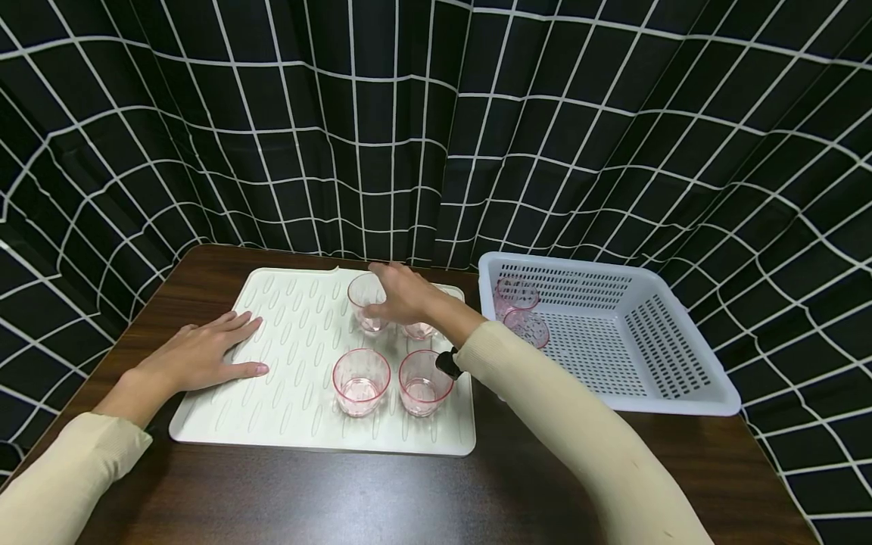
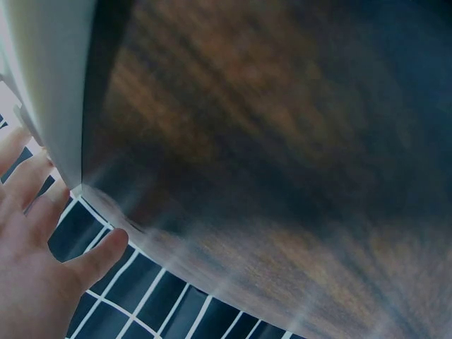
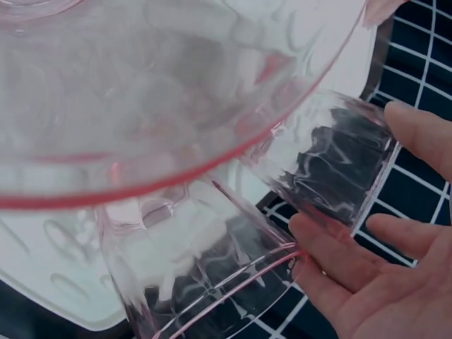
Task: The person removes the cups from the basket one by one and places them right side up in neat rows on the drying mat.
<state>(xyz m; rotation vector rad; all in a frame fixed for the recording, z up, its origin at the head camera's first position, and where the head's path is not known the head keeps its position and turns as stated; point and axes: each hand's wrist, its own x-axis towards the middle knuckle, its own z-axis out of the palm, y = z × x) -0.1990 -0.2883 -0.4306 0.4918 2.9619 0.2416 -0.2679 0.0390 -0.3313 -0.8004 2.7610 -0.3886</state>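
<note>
My right hand (image 1: pixel 409 295) grips a clear pink-rimmed glass (image 1: pixel 359 299) near its rim at the back of a white ridged drying mat (image 1: pixel 293 378). In the right wrist view, thumb and fingers stand on either side of that glass (image 3: pixel 339 166). A second glass (image 1: pixel 418 331) is partly hidden beneath my right wrist. Nearer the front stand two more upright glasses, the left one (image 1: pixel 359 390) and the right one (image 1: pixel 421 390). My left hand (image 1: pixel 204 352) rests with spread fingers on the mat's left edge; the left wrist view shows this hand (image 2: pixel 35 261) only in part.
A pale plastic basket (image 1: pixel 688 356) with slotted walls stands right of the mat. Two pink patterned glasses, one behind (image 1: pixel 516 294) and one in front (image 1: pixel 527 329), sit at its left end. Dark wooden table (image 1: pixel 306 492) lies below, with a black grid-lined curtain (image 1: pixel 381 136) around it.
</note>
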